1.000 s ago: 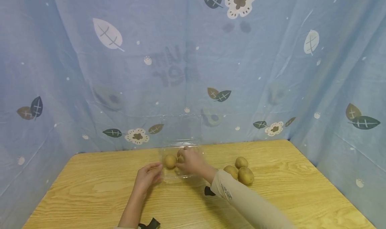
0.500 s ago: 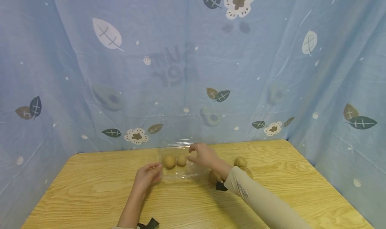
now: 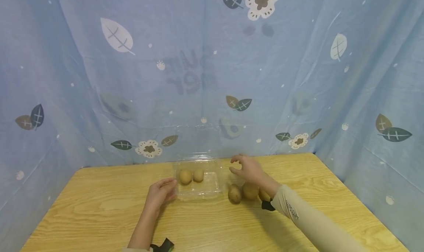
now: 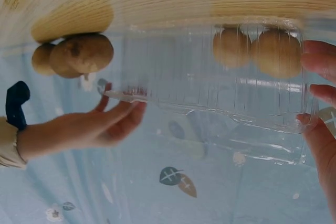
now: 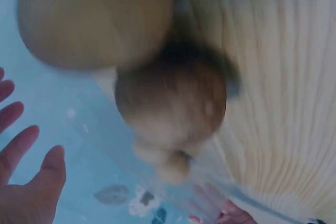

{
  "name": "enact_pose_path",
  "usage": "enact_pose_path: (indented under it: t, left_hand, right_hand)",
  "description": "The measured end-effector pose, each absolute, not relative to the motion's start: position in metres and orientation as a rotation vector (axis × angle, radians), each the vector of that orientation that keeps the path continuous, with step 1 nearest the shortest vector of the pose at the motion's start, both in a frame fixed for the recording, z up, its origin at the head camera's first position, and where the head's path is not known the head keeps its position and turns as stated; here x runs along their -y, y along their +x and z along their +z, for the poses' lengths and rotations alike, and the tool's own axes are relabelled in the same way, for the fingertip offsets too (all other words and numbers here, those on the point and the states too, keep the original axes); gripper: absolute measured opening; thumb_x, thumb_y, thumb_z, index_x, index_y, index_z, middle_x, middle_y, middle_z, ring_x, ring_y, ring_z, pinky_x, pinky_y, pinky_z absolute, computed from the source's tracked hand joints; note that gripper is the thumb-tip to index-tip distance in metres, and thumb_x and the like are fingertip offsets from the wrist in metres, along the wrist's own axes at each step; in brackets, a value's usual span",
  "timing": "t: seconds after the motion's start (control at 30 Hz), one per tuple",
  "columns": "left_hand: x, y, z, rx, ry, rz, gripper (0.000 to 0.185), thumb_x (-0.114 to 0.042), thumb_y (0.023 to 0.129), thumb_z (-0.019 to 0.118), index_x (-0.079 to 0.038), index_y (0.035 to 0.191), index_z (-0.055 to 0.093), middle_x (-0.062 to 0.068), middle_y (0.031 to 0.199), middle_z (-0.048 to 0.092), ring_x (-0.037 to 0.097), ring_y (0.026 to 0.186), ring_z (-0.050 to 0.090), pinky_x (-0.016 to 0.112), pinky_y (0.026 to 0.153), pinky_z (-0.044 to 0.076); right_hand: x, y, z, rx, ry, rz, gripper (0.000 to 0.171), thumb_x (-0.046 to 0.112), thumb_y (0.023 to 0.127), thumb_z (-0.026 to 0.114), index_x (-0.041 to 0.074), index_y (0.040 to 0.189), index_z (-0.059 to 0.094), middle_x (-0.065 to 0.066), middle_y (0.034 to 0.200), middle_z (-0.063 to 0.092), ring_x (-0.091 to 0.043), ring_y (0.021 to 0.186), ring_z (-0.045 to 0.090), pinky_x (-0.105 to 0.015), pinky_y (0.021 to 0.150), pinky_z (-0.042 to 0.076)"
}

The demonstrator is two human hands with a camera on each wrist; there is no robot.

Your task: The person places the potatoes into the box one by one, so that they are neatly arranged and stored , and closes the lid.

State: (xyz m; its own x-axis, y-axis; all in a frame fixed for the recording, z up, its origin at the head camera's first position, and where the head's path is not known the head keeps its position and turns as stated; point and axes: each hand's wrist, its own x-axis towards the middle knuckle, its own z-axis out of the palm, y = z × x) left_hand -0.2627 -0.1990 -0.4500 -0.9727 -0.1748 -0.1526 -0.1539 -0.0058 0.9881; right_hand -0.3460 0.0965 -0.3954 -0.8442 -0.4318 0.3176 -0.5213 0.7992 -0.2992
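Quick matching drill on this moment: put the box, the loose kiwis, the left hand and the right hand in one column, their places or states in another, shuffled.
Things:
1. box
2. loose kiwis
3. left hand
4. right hand

States:
A. open above the fruit on the table
B. holds two kiwis, lid up
C. touches the box's left side
D. on the table, right of the box

Pairs: 1-B, 2-D, 3-C, 4-A

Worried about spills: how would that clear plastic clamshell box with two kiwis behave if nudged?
The clear box looks thin-walled, so it probably flexes and slides easily on the smooth table. The two kiwis inside look round and would likely roll. The left hand at its edge likely steadies it.
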Motion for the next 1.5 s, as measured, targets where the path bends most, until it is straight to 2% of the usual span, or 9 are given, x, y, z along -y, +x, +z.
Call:
enact_pose_path:
  t: [0.17, 0.5, 0.73, 0.87, 1.03, 1.3, 1.5]
  left_hand:
    - [0.199, -0.264, -0.449, 2.195, 0.372, -2.192, 0.044, -0.022, 0.088, 0.060, 0.004, 0.122, 0.052, 0.023, 0.121, 0.053, 0.025, 0.100, 0.058, 0.030, 0.077, 0.056]
    - [0.200, -0.263, -0.451, 2.204, 0.352, -2.197, 0.046, -0.023, 0.088, 0.060, 0.003, 0.124, 0.051, 0.022, 0.123, 0.052, 0.026, 0.103, 0.057, 0.031, 0.080, 0.055]
    - [0.202, -0.262, -0.450, 2.200, 0.344, -2.204, 0.048, -0.026, 0.088, 0.061, 0.003, 0.125, 0.050, 0.022, 0.124, 0.051, 0.025, 0.103, 0.057, 0.031, 0.081, 0.054]
    - [0.202, -0.262, -0.450, 2.208, 0.340, -2.205, 0.047, -0.025, 0.089, 0.059, 0.002, 0.126, 0.050, 0.022, 0.125, 0.051, 0.025, 0.103, 0.057, 0.030, 0.081, 0.054]
    - [0.201, -0.262, -0.451, 2.204, 0.332, -2.221, 0.047, -0.024, 0.089, 0.059, 0.003, 0.126, 0.049, 0.023, 0.125, 0.050, 0.027, 0.106, 0.056, 0.030, 0.081, 0.054]
    - [0.201, -0.262, -0.451, 2.196, 0.343, -2.227, 0.047, -0.024, 0.088, 0.059, 0.002, 0.126, 0.050, 0.022, 0.126, 0.050, 0.025, 0.104, 0.057, 0.031, 0.081, 0.054]
    - [0.202, -0.262, -0.452, 2.204, 0.324, -2.231, 0.048, -0.026, 0.089, 0.059, 0.001, 0.127, 0.049, 0.023, 0.128, 0.048, 0.032, 0.113, 0.051, 0.031, 0.083, 0.054]
  right_hand:
    - [-0.129, -0.347, -0.397, 2.772, 0.722, 0.555, 0.023, 0.025, 0.080, 0.068, 0.009, 0.097, 0.065, -0.008, 0.105, 0.063, -0.027, 0.089, 0.059, -0.036, 0.065, 0.051]
    - [-0.176, -0.348, -0.400, 2.860, 0.624, 0.609, 0.024, 0.018, 0.081, 0.067, 0.004, 0.100, 0.064, -0.013, 0.101, 0.063, -0.030, 0.087, 0.058, -0.037, 0.065, 0.051]
    - [-0.182, -0.350, -0.399, 2.850, 0.736, 0.621, 0.022, 0.012, 0.080, 0.067, 0.001, 0.099, 0.064, -0.014, 0.098, 0.063, -0.030, 0.084, 0.058, -0.038, 0.069, 0.051]
    - [-0.183, -0.351, -0.400, 2.837, 0.822, 0.567, 0.017, 0.007, 0.078, 0.067, 0.000, 0.093, 0.066, -0.013, 0.091, 0.064, -0.028, 0.080, 0.058, -0.036, 0.068, 0.051]
    - [-0.185, -0.350, -0.403, 2.857, 0.847, 0.478, 0.015, 0.009, 0.074, 0.071, 0.000, 0.086, 0.069, -0.011, 0.085, 0.067, -0.026, 0.078, 0.061, -0.036, 0.068, 0.052]
    - [-0.187, -0.353, -0.407, 2.909, 0.809, 0.479, 0.021, 0.010, 0.076, 0.070, -0.003, 0.094, 0.070, -0.014, 0.092, 0.069, -0.033, 0.088, 0.062, -0.042, 0.074, 0.053]
    - [-0.185, -0.355, -0.408, 2.934, 0.801, 0.475, 0.027, 0.012, 0.075, 0.071, -0.005, 0.096, 0.069, -0.017, 0.096, 0.068, -0.034, 0.090, 0.061, -0.042, 0.075, 0.052]
